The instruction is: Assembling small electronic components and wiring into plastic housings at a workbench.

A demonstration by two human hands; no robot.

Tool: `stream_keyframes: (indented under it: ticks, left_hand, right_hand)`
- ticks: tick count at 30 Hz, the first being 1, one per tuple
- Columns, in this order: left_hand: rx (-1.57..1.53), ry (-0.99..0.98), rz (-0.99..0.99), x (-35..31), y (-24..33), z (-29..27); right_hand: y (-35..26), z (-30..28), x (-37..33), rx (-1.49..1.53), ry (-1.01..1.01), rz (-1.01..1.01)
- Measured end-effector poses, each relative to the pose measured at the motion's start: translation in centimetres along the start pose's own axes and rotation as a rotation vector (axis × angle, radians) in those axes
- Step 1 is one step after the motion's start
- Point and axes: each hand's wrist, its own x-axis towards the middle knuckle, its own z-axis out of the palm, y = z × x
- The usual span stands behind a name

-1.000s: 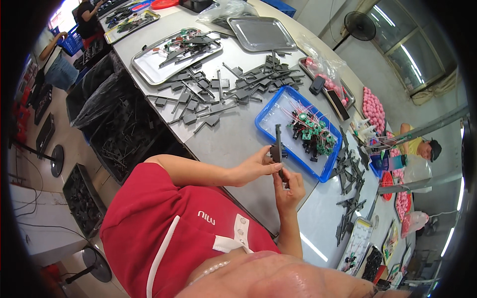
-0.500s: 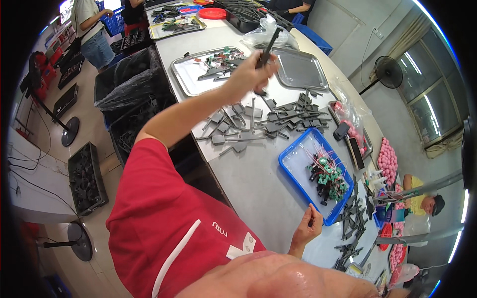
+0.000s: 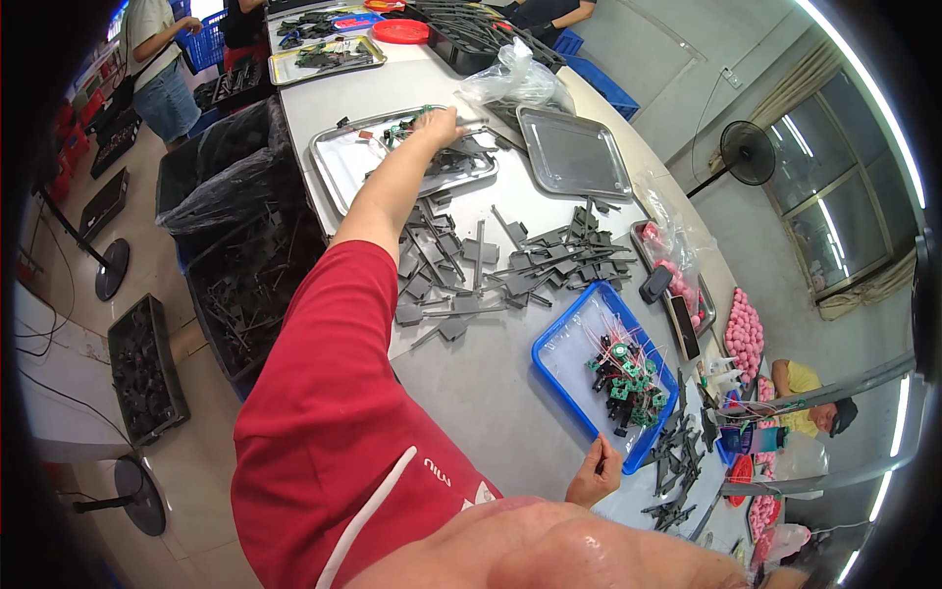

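Observation:
My left hand [image 3: 439, 128], palm down, reaches into the metal tray [image 3: 339, 185] with green circuit boards, wires and dark plastic parts. Its fingertips are hidden among these pieces, so I cannot see whether it grips any. My right hand [image 3: 596, 473] is beside the near corner of the blue tray [image 3: 561, 391], its fingers pinched together; anything between them is too small to make out. Inside the blue tray lies a heap of green circuit boards [image 3: 628, 388] with thin wires and black parts. Grey plastic parts with long stems [image 3: 481, 250] are spread between the two trays.
An empty-looking grey metal tray [image 3: 574, 152] stands beyond the loose parts, near a plastic bag [image 3: 515, 79]. Pink balls [image 3: 744, 334] are piled along the right. Black crates [image 3: 235, 294] stand below the table's left edge. Other people are at the far end and right.
My left hand has come down from above the table into the metal tray; the dark stick-like part it held up no longer shows clearly. My right hand stays pinched by the blue tray.

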Motion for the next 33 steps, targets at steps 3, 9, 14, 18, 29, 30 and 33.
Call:
stream_keyframes:
  ticks: [3,9,14,18,29,30,33]
  left_hand:
    - [0.153,0.016,-0.033,-3.1,1.1,0.1]
    - [-0.635,0.251,0.667,-13.6,9.4,-7.7]
    - [-0.884,0.425,1.409,-31.5,13.2,-18.1]
    - [-1.360,0.135,1.541,-36.8,12.4,-18.3]
    - [-2.216,-0.750,1.610,-46.9,23.1,-18.0]
    - [-1.966,-0.978,1.756,-46.4,22.6,-18.0]
    - [-1.414,-0.953,1.877,-46.7,21.5,-15.4]
  right_hand:
    - [0.4,0.1,0.0,-0.009,-0.004,0.025]
    - [1.5,-0.2,-0.7,0.004,0.007,0.061]
    - [2.0,0.0,-0.9,0.140,-0.026,0.140]
    - [-0.5,-0.7,-0.4,0.063,0.004,-0.016]
    - [4.2,0.0,-1.4,0.070,-0.113,0.226]
    - [1.0,-0.1,-1.7,0.226,0.054,0.096]
    - [-0.4,-0.7,-1.6,0.175,0.059,0.087]
